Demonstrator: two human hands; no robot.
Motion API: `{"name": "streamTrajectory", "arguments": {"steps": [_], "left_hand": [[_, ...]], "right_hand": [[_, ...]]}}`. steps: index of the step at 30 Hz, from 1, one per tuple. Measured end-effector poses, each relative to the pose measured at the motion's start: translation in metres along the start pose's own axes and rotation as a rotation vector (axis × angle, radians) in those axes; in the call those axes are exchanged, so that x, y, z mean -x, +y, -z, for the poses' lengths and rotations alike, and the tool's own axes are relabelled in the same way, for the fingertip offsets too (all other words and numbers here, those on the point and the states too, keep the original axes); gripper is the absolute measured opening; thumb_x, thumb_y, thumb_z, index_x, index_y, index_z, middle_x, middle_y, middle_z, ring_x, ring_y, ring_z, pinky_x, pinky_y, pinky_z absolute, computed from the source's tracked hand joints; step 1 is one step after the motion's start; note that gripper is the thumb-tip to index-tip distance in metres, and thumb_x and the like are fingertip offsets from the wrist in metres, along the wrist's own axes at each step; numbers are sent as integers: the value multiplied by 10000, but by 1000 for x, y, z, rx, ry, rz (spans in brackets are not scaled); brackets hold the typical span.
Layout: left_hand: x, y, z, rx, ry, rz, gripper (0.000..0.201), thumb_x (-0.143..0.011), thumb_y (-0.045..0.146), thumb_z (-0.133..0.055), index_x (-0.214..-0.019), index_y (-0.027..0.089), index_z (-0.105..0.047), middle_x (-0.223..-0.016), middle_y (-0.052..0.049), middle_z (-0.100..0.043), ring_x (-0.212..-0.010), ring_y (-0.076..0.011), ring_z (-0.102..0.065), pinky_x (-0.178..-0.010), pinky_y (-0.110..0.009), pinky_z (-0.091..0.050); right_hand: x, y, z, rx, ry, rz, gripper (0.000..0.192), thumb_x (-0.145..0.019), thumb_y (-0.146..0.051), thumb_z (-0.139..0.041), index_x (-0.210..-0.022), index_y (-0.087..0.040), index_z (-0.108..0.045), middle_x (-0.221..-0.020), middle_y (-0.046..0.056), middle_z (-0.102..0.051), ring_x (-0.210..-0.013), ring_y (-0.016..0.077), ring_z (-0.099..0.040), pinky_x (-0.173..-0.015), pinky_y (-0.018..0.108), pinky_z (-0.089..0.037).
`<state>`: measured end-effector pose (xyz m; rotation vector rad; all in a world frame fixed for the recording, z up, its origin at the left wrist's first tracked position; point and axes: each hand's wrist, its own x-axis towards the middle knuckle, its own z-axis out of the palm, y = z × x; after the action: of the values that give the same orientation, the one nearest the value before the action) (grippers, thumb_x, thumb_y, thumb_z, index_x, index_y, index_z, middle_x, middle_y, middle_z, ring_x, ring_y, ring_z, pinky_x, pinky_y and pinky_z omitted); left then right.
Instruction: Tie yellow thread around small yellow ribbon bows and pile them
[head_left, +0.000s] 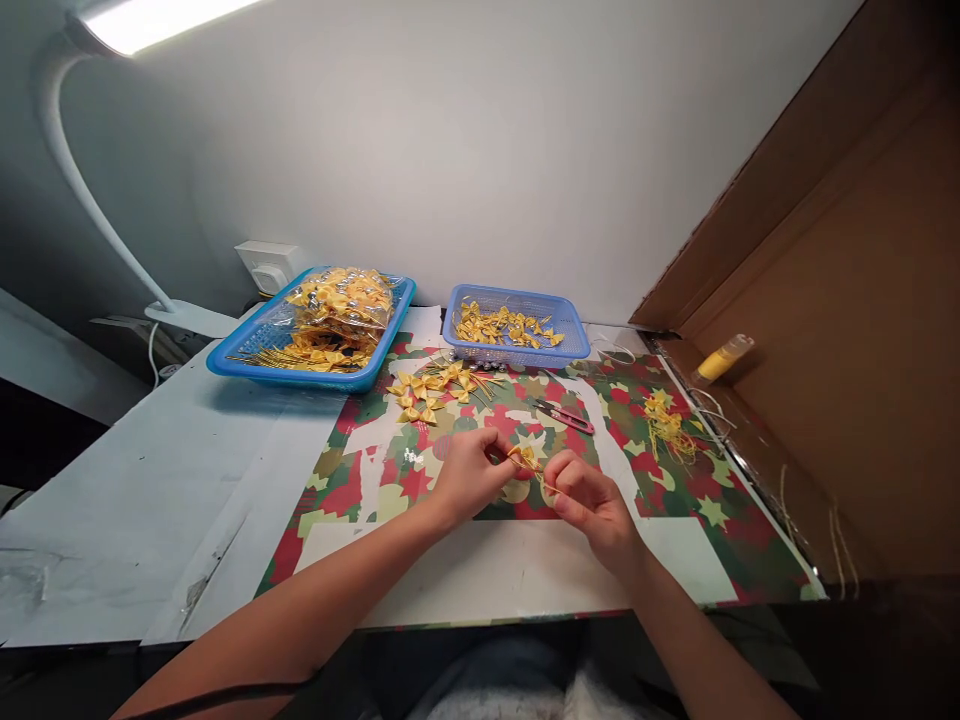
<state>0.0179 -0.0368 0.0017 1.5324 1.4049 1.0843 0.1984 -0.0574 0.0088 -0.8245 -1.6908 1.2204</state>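
A small yellow ribbon flower (526, 457) is held between my two hands, above the camouflage-patterned table cover. My left hand (474, 470) pinches it at the petals with thumb and forefinger. With fingers curled in, my right hand (589, 500) grips its thin golden stem on the other side. Just beyond my hands, a pile of similar yellow flowers (420, 390) with wire stems lies on the cover. Pink-handled thread snips (566, 417) rest on the cover behind my right hand.
A blue basket (225, 360) with yellow flowers and a plastic bag stands back left. A smaller basket (574, 345) holds more flowers. Yellow thread scraps (667, 425) lie right, near a yellow thread spool (724, 358) by the cardboard wall (825, 300). A lamp (75, 170) arches at left.
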Motion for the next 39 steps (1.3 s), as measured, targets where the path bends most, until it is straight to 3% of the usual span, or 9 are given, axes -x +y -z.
{"name": "streamTrajectory", "arguments": {"steps": [4,10,16,19,24,30,35,39], "left_hand": [[-4,-6,1,103,1,89,134,-673,260,-643,-598,171,-575,-589,-16,-646,-558,-144,-599,-482,-214,-405],[-12,-11,3,231,10,180,191,-618,299,-702,-588,161,-573,-601,-4,-636,-570,-131,-593,-514,-213,-427],[-18,-12,6,425,14,286,226,-571,274,-751,-559,158,-558,-551,20,-599,-534,-93,-551,-536,-207,-437],[-21,-13,8,608,-10,356,258,-550,291,-780,-572,158,-559,-633,3,-642,-627,-115,-611,-632,-232,-503],[-25,-13,14,713,6,381,302,-533,318,-805,-581,156,-555,-678,-16,-665,-652,-132,-635,-596,-227,-494],[-26,-9,20,570,103,260,290,-533,299,-805,-580,156,-557,-588,-18,-662,-539,-114,-593,-509,-202,-416],[-26,-8,20,573,133,264,322,-508,314,-823,-570,160,-547,-574,-17,-659,-560,-131,-613,-519,-211,-429],[-26,-11,18,573,115,281,310,-511,300,-822,-568,155,-554,-588,-16,-662,-531,-108,-581,-521,-211,-434]], "right_hand": [[1,-1,0,-104,-28,48,308,-877,-442,-556,-676,-223,-477,-679,-1,-437,-675,163,-436,-639,316,-393],[11,-19,18,-106,19,66,313,-902,-477,-516,-706,-235,-546,-624,7,-431,-641,171,-418,-608,327,-377],[22,-44,28,-115,145,137,262,-919,-458,-504,-760,-259,-567,-563,-13,-372,-615,168,-374,-695,359,-399],[24,-50,31,-153,219,170,231,-930,-442,-496,-796,-263,-556,-540,-30,-339,-619,163,-369,-741,353,-399],[33,-52,52,-168,176,48,128,-953,-309,-484,-937,-279,-608,-628,-12,-452,-624,141,-415,-626,285,-387],[45,-55,73,29,34,-157,207,-941,-331,-513,-1063,-272,-670,-782,42,-572,-756,164,-520,-699,290,-445],[40,-57,67,-2,5,-182,163,-935,-300,-537,-902,-258,-691,-758,30,-578,-764,148,-530,-703,259,-440],[42,-59,37,-378,-25,-161,169,-920,-329,-562,-812,-235,-653,-695,8,-556,-644,118,-532,-614,244,-414]]}}
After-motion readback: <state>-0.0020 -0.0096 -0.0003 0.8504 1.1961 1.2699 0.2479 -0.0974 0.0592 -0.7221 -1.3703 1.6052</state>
